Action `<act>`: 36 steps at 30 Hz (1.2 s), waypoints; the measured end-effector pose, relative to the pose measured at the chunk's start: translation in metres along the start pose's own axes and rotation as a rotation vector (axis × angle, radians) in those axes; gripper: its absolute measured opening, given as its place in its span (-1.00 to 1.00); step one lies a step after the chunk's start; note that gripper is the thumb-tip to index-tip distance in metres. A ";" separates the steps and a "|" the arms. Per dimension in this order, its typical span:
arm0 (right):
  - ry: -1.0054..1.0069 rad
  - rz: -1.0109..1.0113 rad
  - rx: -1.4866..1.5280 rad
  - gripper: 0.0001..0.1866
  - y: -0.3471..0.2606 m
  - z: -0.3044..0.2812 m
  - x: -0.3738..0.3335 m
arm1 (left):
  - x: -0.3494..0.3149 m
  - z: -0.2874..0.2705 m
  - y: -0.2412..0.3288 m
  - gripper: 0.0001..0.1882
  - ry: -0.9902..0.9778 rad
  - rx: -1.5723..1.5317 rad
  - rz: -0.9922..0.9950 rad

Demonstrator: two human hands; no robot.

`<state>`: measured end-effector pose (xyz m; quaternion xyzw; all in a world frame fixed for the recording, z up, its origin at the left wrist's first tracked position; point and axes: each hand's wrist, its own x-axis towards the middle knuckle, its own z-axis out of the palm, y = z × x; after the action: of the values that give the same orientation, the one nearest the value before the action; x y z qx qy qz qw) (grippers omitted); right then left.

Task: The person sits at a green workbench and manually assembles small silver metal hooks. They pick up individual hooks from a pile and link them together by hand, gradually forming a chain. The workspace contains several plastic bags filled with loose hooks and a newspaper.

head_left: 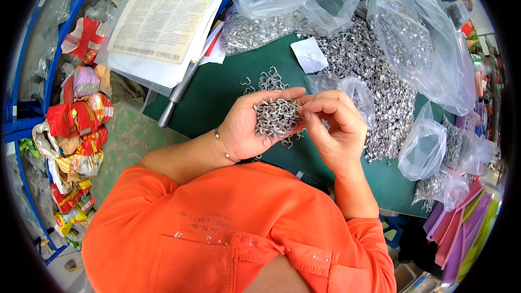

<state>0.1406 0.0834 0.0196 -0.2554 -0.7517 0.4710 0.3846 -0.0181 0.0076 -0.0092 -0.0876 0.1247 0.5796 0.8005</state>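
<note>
A heap of small grey metal S-hooks (277,118) lies in my left hand (239,127), which is cupped palm up above the green tabletop. At the right edge of that heap, the thumb and forefinger of my right hand (339,127) are pinched together, with what looks like one hook at their tips. Its other fingers are curled. More loose S-hooks (272,78) lie on the table just beyond my left hand, and a few show below the heap. A bracelet circles my left wrist.
A broad pile of shiny metal pieces (374,70) spreads at the right, beside clear plastic bags (423,149). A newspaper (168,19) lies at the far left near a metal-handled tool (179,95). A white paper slip (309,55) rests by the pile. Colourful packets (81,116) fill the left side.
</note>
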 end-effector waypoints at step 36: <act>0.077 0.279 0.558 -0.88 0.002 -0.004 -0.016 | 0.001 0.009 -0.004 -0.58 0.095 0.052 0.035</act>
<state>0.1532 0.0746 0.0133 -0.2584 -0.5359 0.6973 0.3997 -0.0134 0.0096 -0.0009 -0.0921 0.1791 0.5852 0.7855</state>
